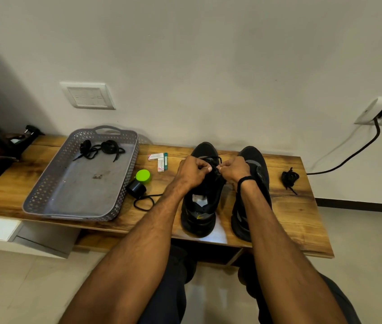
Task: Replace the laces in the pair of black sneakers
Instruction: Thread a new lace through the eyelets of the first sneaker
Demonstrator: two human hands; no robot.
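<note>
With the left hand (191,171) and right hand (234,170) both curled, pinching the lace (216,163) on the shoe nearer the tray (198,213), loose laces (101,149) lying inside the tray (80,215) and a coiled lace (289,178) beyond the farther shoe (254,160), roughly half the job likely remains.

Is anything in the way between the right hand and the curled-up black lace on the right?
Yes. The black sneaker on the right stands between the right hand and the coiled black shoelace on the wooden bench; a reach would probably go over it.
</note>
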